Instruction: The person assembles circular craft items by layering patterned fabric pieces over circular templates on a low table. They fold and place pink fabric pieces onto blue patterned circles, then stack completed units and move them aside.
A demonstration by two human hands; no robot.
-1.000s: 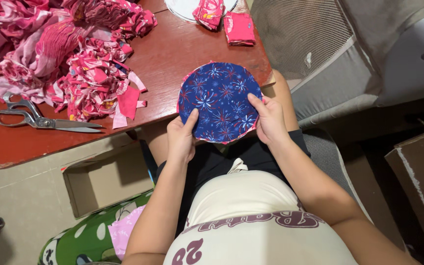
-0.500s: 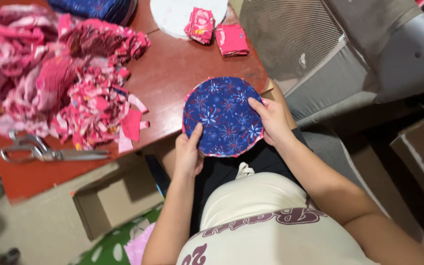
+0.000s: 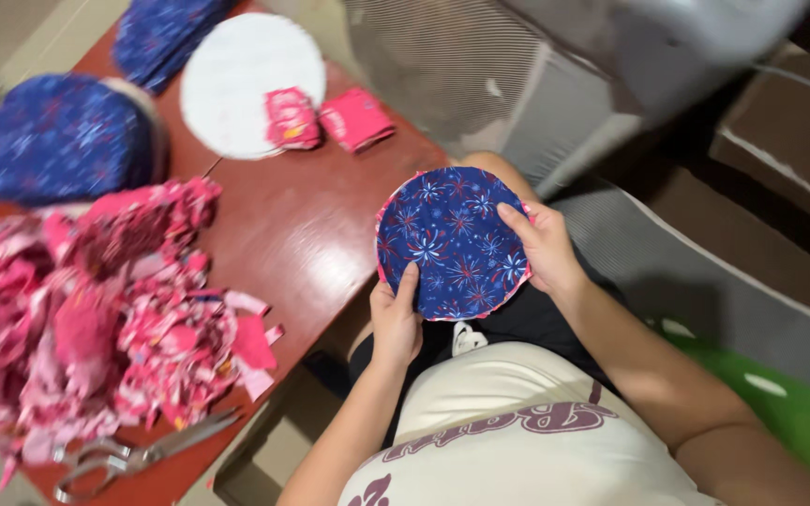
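Both my hands hold a round blue fabric disc (image 3: 452, 239) with a star pattern and a thin pink edge, just off the near edge of the red-brown table (image 3: 302, 234), above my lap. My left hand (image 3: 396, 319) grips its lower left rim with the thumb on top. My right hand (image 3: 546, 248) grips its right rim, thumb pressed on the blue face. The disc lies flat, facing up at me.
A heap of pink fabric scraps (image 3: 96, 309) covers the table's left, with scissors (image 3: 133, 457) at its near corner. At the far end sit a stack of blue discs (image 3: 58, 141), a white round pad (image 3: 250, 84) and two pink folded pieces (image 3: 330, 120). A mesh chair back (image 3: 461, 66) stands behind.
The view has swung left and up, showing more of the table's far end. The blue disc stays in both hands, my left thumb now nearer its lower rim.
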